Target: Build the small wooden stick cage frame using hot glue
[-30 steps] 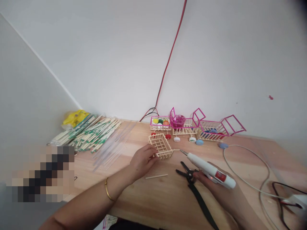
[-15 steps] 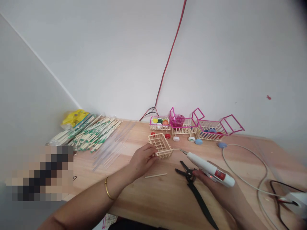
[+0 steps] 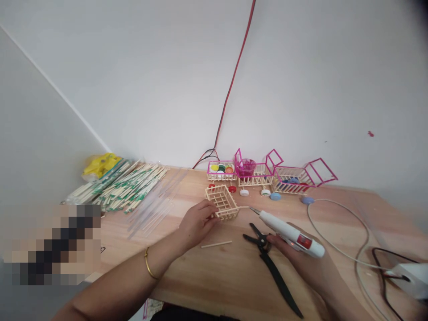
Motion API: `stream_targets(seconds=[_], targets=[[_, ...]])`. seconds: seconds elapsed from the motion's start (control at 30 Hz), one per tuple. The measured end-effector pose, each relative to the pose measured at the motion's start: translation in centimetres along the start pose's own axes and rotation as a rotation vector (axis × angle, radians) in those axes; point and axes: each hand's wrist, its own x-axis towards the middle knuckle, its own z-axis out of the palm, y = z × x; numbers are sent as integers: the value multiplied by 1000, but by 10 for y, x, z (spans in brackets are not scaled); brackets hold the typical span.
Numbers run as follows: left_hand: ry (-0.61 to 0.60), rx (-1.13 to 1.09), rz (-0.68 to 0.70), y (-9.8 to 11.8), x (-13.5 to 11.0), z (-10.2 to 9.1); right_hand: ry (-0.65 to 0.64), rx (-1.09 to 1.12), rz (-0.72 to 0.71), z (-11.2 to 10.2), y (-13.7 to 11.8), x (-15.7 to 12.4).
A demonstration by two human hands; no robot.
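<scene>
My left hand [image 3: 198,224] grips the near left corner of a small basket frame [image 3: 231,213] built from thin wooden sticks. A stick [image 3: 244,207] juts out from the frame's right side. In my right hand [image 3: 294,261] is a white glue gun [image 3: 290,232] with a red switch, its metal tip pointing left at the end of that jutting stick. Whether the tip touches it, I cannot tell. Black-handled cutters [image 3: 264,249] lie beneath and left of the glue gun. A loose stick [image 3: 216,244] rests in front of the basket frame.
Stick carts with pink trim [image 3: 256,179] and bottle-cap wheels stand against the wall. Left are bundled wooden sticks [image 3: 133,187], clear plastic strips [image 3: 152,214] and a yellow bag [image 3: 101,166]. A cable [image 3: 337,256] and a white box [image 3: 409,278] lie right. A blurred patch covers the lower left.
The whole view has shifted slightly. Both hands, the basket frame and the glue gun keep nearly the same places relative to each other.
</scene>
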Motion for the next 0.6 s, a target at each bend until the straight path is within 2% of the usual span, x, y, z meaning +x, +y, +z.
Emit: stream_targets(seconds=[0.37,0.47,0.6], targets=[[2,2,11,5,0,-3,-7,-123,-122,-5,-1,-8],[4,4,29,6,-1,-5,-65,-191,-169,-5,-7,-15],[-1,-1,59,7,-1,-6,-217,-280,-256,3,-11,-17]])
